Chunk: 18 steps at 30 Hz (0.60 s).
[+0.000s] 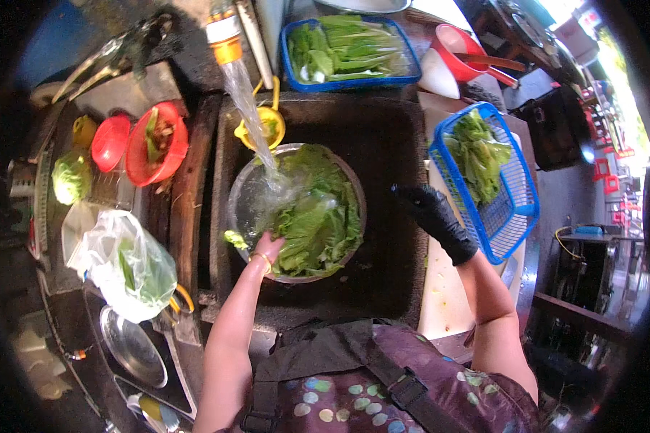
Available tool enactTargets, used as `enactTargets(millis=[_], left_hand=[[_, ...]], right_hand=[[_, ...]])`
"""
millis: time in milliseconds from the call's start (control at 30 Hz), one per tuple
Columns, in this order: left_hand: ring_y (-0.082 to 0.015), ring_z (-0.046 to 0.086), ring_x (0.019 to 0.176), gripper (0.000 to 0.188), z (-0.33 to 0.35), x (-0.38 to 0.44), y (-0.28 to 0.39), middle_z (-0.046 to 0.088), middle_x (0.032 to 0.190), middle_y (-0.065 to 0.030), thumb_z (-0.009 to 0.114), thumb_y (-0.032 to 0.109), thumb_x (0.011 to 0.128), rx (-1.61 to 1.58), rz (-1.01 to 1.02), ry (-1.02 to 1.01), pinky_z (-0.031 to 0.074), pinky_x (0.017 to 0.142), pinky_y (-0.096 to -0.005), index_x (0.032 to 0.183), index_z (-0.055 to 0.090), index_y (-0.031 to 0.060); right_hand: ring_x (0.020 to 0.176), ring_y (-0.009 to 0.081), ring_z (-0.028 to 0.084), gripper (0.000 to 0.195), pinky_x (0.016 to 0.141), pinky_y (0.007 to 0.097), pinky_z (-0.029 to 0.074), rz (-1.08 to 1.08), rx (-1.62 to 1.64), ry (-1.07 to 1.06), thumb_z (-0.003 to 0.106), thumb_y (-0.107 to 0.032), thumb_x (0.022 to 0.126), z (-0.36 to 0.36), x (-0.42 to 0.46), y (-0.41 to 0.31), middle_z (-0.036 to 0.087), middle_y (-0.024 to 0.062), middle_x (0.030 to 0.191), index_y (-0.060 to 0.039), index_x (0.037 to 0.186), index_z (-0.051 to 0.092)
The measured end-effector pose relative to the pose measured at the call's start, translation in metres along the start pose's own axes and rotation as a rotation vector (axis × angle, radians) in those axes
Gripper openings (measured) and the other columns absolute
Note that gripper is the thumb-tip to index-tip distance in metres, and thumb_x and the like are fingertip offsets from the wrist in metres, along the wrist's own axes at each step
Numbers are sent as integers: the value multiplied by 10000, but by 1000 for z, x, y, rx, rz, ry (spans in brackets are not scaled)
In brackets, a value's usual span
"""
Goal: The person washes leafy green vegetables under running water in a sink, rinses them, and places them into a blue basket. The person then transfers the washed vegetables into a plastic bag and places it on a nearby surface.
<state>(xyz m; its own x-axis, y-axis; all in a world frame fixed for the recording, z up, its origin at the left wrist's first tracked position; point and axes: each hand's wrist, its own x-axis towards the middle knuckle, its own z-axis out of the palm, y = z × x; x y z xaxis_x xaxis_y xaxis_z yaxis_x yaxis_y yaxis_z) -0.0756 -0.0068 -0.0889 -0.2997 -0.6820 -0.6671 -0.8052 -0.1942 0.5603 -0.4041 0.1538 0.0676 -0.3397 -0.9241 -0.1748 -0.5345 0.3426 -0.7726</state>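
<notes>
A round metal basin stands in the dark sink, with water and green lettuce leaves in it. My bare left hand, with a bracelet at the wrist, reaches over the basin's near-left side and touches the leaves. Its fingertips are partly hidden. From a pipe end with an orange collar, a stream of water falls into the basin. Over the sink's right edge, apart from the basin, is my right hand in a black glove. Its fingers blend into the dark background.
Right of the sink, a tilted blue plastic basket holds lettuce. A blue tray of long green leaves lies behind. A yellow strainer hangs at the back-left corner. Left are red plastic baskets and a plastic bag with greens.
</notes>
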Motion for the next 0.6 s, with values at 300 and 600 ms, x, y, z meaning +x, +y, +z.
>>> enactTargets(millis=[300,600], left_hand=[[-288,391,1067,465,-12,-46,47,428,1113,-169,596,185,698,639,407,370,347,881,-375,1097,420,25],[-331,370,1098,1041,44,-15,91,178,1313,-145,705,363,566,689,104,37,345,906,-386,1315,25,119]], right_hand=[[740,179,527,232,678,312,438,354,400,-304,467,-156,798,121,-21,9,570,78,843,-49,985,552],[1039,263,447,706,859,327,372,213,737,145,657,-126,653,149,19,-7,441,191,1143,16,1229,276]])
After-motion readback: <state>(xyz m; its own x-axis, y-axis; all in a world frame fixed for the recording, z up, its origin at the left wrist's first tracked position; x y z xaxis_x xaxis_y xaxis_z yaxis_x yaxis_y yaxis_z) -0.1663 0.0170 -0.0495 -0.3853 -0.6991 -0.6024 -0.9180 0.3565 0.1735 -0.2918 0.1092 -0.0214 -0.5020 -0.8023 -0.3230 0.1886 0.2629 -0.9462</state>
